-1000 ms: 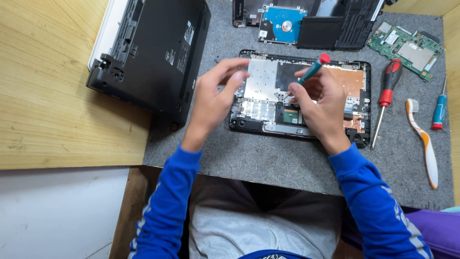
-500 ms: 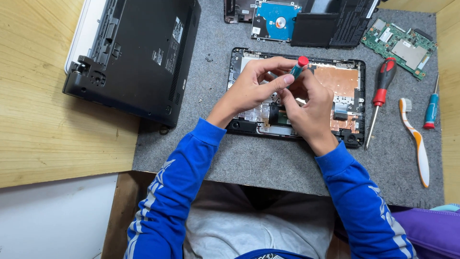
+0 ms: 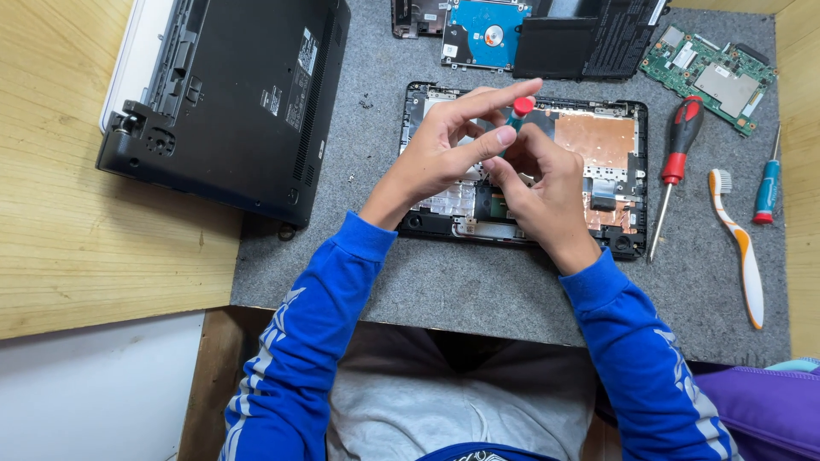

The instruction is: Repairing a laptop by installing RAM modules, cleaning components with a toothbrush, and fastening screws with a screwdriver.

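An opened laptop base (image 3: 611, 145) with bare circuit parts lies on the grey felt mat (image 3: 478, 282). Both hands meet over its middle. My right hand (image 3: 547, 192) grips a small teal screwdriver with a red cap (image 3: 519, 109), held upright with its tip hidden behind the fingers. My left hand (image 3: 448, 149) pinches the screwdriver's upper shaft between thumb and forefinger, the forefinger reaching to the red cap. Both sleeves are blue.
A black printer (image 3: 231, 94) sits at the left on the wooden desk. At the back lie a hard drive (image 3: 483, 32), a black battery (image 3: 585, 38) and a green circuit board (image 3: 709, 72). A red-handled screwdriver (image 3: 675, 162), a toothbrush (image 3: 739, 243) and another small screwdriver (image 3: 766, 183) lie at the right.
My left hand has moved right from the laptop's left part onto the screwdriver. The screwdriver has gone from tilted to upright.
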